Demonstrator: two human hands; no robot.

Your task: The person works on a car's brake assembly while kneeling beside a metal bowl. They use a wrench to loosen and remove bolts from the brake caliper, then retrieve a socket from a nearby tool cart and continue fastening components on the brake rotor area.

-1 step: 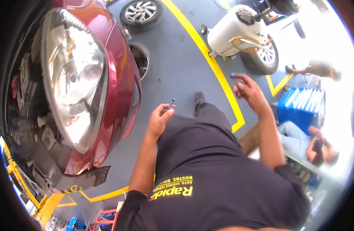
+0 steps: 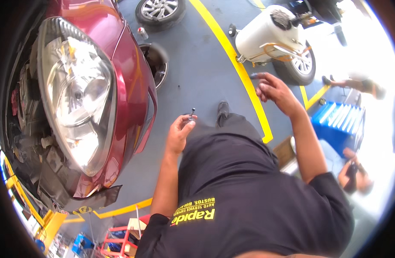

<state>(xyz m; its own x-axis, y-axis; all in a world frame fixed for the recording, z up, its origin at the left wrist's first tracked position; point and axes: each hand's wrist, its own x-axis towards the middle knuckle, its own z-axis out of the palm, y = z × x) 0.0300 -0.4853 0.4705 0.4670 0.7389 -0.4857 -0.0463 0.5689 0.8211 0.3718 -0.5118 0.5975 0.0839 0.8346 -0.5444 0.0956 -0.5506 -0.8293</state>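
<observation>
My left hand [image 2: 182, 131] is closed in a pinch in front of my body. Its thumb and fingertips grip a small bolt-like metal piece [image 2: 193, 112], which stands upright with a dark tip. To the right, my right hand [image 2: 274, 92] is raised over the yellow floor line, its fingers bent. Between its fingertips sits a short dark piece [image 2: 253, 76], too blurred to name its kind. Left of my hands is the front of a dark red car [image 2: 133, 77], with a large clear headlight [image 2: 79, 96] and an exposed engine bay.
A wheel [image 2: 159, 10] lies on the grey floor at the far side, near a small can [image 2: 142, 33]. A white tank on casters [image 2: 266, 36] stands far right beside another wheel [image 2: 302, 62]. A blue cabinet [image 2: 337, 122] and a seated person [image 2: 354, 174] are at right.
My right hand has shifted slightly left and farther from my body, still with the dark piece. My left hand keeps its pinch on the bolt-like piece. The view has turned a little.
</observation>
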